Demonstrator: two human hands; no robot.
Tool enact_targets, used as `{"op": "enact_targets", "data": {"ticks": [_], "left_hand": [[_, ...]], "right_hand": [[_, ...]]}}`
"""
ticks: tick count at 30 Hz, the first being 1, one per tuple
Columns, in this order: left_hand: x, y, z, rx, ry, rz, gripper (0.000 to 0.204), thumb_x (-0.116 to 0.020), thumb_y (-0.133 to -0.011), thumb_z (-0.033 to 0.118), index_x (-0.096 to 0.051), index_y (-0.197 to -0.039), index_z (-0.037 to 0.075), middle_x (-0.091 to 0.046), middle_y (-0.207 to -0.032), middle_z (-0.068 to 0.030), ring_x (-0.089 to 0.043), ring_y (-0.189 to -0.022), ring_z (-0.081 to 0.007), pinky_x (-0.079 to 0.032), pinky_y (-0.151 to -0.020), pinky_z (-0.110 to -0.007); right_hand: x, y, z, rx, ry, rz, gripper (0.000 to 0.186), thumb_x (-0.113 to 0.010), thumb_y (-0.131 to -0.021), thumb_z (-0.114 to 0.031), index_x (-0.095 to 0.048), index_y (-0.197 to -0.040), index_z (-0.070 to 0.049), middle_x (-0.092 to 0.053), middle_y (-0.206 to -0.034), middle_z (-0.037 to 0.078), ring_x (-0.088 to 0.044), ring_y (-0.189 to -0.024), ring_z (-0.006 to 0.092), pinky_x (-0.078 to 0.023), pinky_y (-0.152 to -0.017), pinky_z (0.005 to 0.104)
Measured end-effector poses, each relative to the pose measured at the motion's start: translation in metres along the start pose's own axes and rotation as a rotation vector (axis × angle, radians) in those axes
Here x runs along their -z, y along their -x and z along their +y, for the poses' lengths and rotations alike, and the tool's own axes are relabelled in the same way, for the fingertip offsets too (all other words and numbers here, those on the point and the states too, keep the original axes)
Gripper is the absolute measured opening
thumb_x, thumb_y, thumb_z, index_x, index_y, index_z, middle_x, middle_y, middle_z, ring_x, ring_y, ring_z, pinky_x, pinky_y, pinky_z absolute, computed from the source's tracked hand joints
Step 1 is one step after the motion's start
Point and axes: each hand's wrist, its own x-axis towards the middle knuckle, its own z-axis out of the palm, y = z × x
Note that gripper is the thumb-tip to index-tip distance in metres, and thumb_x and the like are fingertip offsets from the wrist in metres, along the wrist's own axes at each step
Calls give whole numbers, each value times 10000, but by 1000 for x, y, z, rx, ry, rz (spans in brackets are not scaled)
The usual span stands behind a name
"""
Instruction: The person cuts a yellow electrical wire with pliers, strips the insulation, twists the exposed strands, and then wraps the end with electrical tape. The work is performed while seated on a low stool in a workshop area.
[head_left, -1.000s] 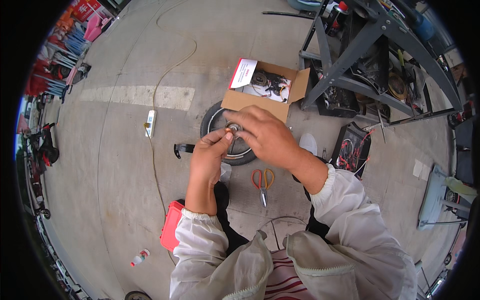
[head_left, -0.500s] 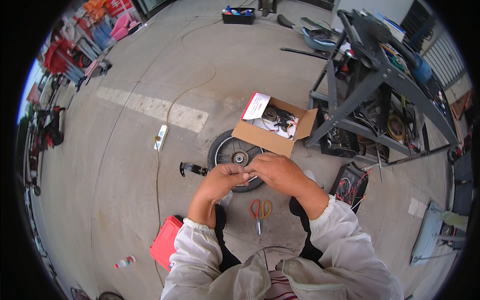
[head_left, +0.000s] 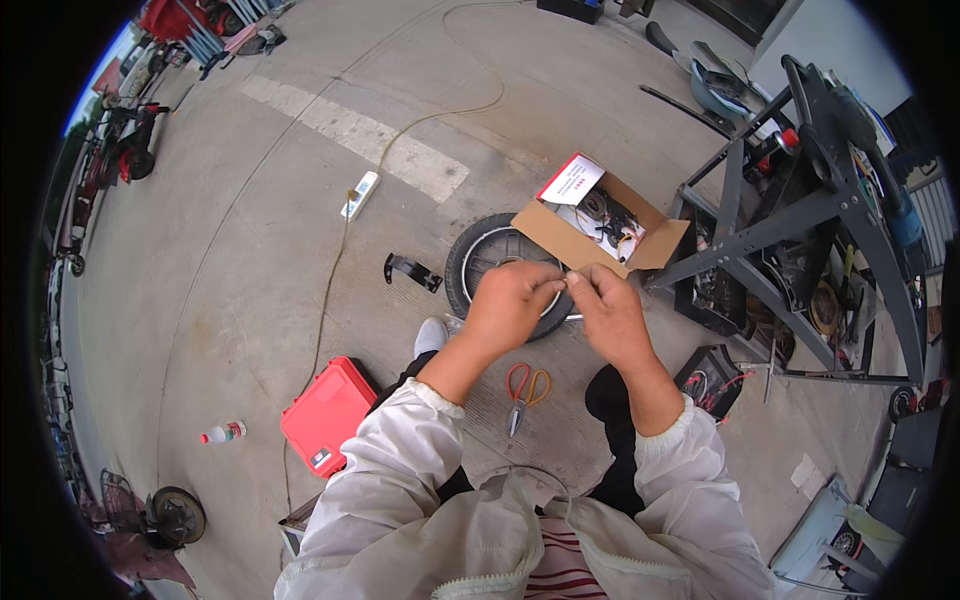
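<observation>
My left hand [head_left: 512,302] and my right hand [head_left: 612,312] meet fingertip to fingertip above the right side of a spoked wheel with a black tyre [head_left: 458,268]. Both hands are closed in a pinch; whatever lies between the fingers is too small or hidden to make out. Just beyond them is an open cardboard box [head_left: 562,238] holding a round part and wires. Left of the wheel, a curved black bracket [head_left: 412,270] rests on the ground. Scissors [head_left: 524,392] with one red and one yellow handle lie between my feet.
A red plastic case [head_left: 328,415] sits by my left leg, with a bottle [head_left: 223,432] farther left. A white power strip [head_left: 360,196] lies on its cable. To the right stands a grey metal rack [head_left: 765,240] loaded with tools, near a black tray with wires [head_left: 712,380].
The view has swung, shifting the scene. My hands have gone from overlapping to touching at the fingertips, and they are now closer to the box's near flap.
</observation>
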Motion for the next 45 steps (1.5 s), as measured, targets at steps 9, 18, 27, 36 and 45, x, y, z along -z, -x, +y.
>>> {"op": "enact_targets", "data": {"ticks": [9,18,27,36,45], "left_hand": [[6,4,4,111,-53,-155,145,-687,-868,138,-720,-961,33,-699,-837,-136,-669,-779,-300,-517,-685,-361],[5,2,4,10,-115,-44,122,-686,-859,151,-718,-929,56,-693,-812,-111,-665,-772,-284,-520,-669,-381],[-2,0,1,-253,-293,18,144,-675,-901,149,-704,-969,25,-685,-836,-142,-660,-757,-297,-508,-681,-357],[4,0,-1,313,179,-204,172,-647,-933,163,-692,-986,5,-680,-863,-171,-659,-769,-310,-502,-693,-372],[-6,2,-4,-56,-66,-45,165,-612,-960,151,-687,-1008,12,-676,-833,-121,-638,-758,-233,-488,-694,-346]], "right_hand": [[0,-2,3,572,785,171,211,-641,-930,-233,-590,-860,-40,-609,-797,131,-599,-750,330,-482,-706,428],[0,-5,5,187,57,29,311,-631,-957,-301,-599,-853,-10,-588,-697,93,-558,-665,187,-460,-608,366],[4,-9,14,76,68,73,304,-625,-964,-277,-583,-825,-10,-564,-682,62,-555,-666,151,-466,-611,325],[7,-2,3,415,302,91,281,-667,-933,-251,-626,-840,12,-589,-686,60,-585,-701,129,-482,-636,334],[8,-8,2,-58,42,42,277,-652,-951,-244,-659,-851,15,-625,-726,50,-560,-693,98,-475,-628,304]]}}
